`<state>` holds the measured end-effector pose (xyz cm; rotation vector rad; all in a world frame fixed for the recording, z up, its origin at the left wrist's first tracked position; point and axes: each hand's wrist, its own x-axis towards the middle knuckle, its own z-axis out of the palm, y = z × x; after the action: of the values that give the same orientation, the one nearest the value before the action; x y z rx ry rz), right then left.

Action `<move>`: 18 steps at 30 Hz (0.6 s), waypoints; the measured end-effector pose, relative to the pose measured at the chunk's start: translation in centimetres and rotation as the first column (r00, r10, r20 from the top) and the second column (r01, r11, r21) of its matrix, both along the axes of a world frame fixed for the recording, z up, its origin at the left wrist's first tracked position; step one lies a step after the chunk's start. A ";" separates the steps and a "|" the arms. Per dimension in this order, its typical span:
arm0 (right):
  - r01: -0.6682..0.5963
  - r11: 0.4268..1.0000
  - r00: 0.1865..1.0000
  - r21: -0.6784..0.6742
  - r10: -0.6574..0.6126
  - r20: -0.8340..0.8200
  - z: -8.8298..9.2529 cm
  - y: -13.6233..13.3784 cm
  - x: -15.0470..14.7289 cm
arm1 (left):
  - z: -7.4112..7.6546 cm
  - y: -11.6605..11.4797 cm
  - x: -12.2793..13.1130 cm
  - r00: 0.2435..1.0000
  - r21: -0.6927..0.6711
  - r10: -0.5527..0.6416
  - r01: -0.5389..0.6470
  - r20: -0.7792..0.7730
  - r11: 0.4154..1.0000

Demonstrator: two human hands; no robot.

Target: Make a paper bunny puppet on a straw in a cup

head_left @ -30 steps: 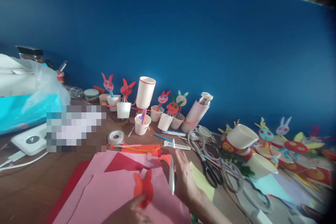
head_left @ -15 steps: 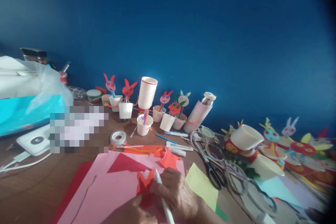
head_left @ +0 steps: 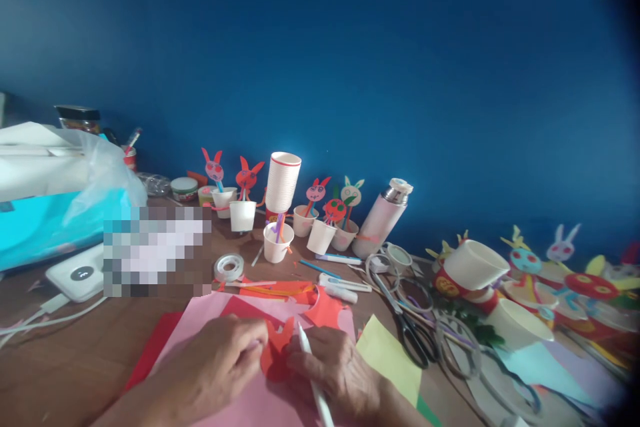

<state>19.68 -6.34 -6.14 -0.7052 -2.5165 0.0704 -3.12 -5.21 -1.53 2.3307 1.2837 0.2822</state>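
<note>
An orange-red paper rabbit-head cutout (head_left: 276,357) is held over a stack of pink paper (head_left: 190,327). My left hand (head_left: 227,353) pinches its left edge near the ear, fingers closed. My right hand (head_left: 337,363) is closed around a white pen (head_left: 313,373) that slants with its tip up, and the fingertips touch the cutout's right side. Under the hands, red paper (head_left: 240,312) lies on the pink sheet, with an orange-red scrap (head_left: 327,310) just beyond. Yellow paper (head_left: 393,360) is beside my right wrist.
Black-handled scissors (head_left: 417,340) and a white utility knife (head_left: 345,283) lie to the right. Behind stand stacked paper cups (head_left: 283,183), paper-rabbit cups (head_left: 243,215) and a pink thermos (head_left: 383,220). A tape roll (head_left: 229,267) and white power bank (head_left: 77,273) are leftward.
My left hand has moved up from below the cutout to its left edge. My right hand keeps the pen in nearly the same place. The view has shifted slightly.
</note>
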 end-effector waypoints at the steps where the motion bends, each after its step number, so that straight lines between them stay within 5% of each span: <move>1: 0.002 1.000 1.000 0.010 -0.002 0.001 0.1 0.0 -0.1 | 0.3 0.5 -0.3 0.999 0.009 0.014 -0.014 -0.037 1.000; 7: 0.007 0.998 1.000 0.055 -0.008 0.028 0.5 0.1 0.1 | -0.3 2.6 -1.4 0.967 0.173 0.120 -0.081 -0.226 0.982; 18: 0.050 0.996 0.992 0.071 -0.058 0.109 0.4 -0.2 0.4 | -1.1 3.3 -1.3 0.974 0.048 0.157 -0.151 -0.165 0.987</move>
<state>20.08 -6.56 -5.73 -0.7682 -2.5896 -0.0749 -4.43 -1.96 -2.61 2.3285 1.5574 0.1602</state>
